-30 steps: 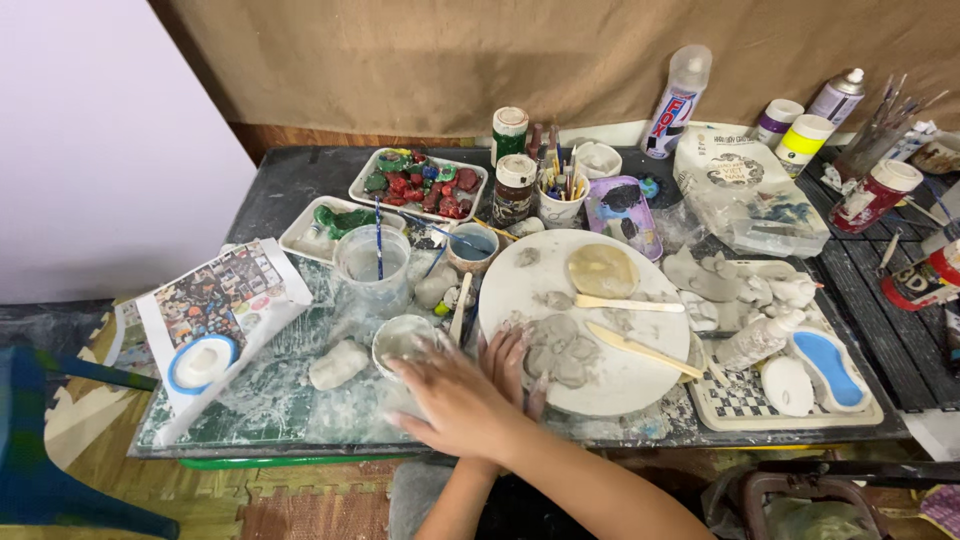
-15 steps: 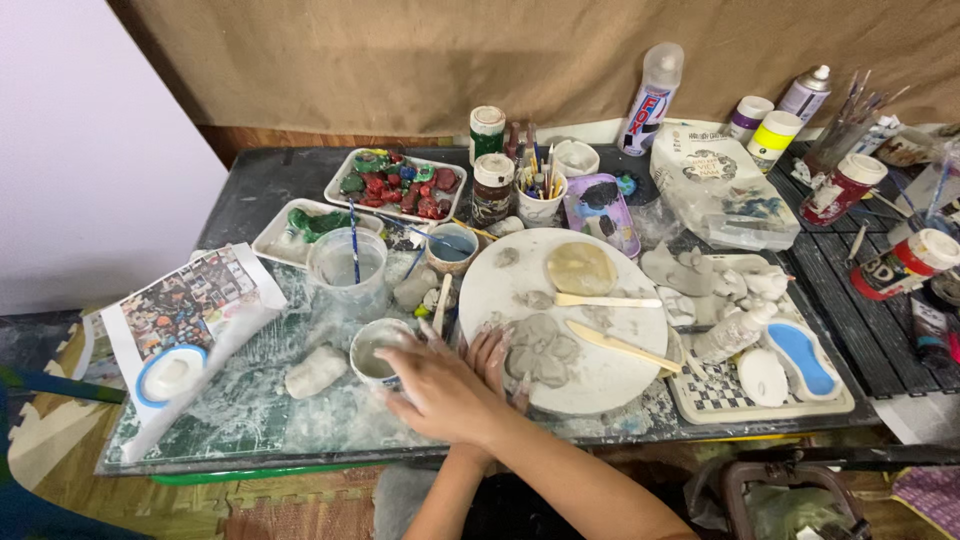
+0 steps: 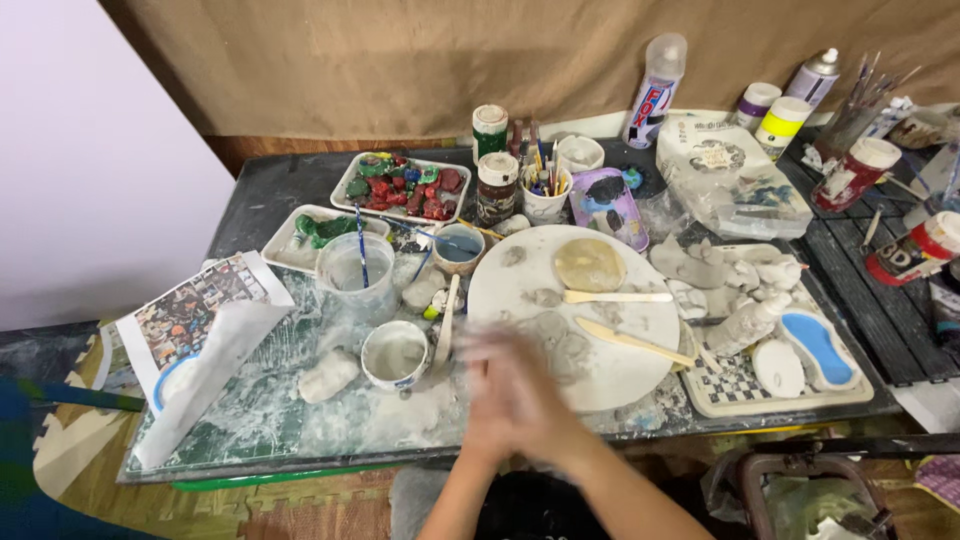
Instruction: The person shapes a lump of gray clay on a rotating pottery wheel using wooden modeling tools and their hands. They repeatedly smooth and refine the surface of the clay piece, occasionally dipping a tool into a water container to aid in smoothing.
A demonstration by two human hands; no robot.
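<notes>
Over bench front edge: hands (image 3: 515, 400) pressed together, blurred
Clay lump (image 3: 560, 340): grey, flattish, on white round board (image 3: 610, 375)

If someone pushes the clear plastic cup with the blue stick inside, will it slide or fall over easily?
The clear plastic cup looks tall and thin-walled, so it is probably light and could tip rather than slide. The blue stick leaning above its rim may raise that risk slightly. The table around it looks smeared with clay residue, which might resist sliding.
</notes>
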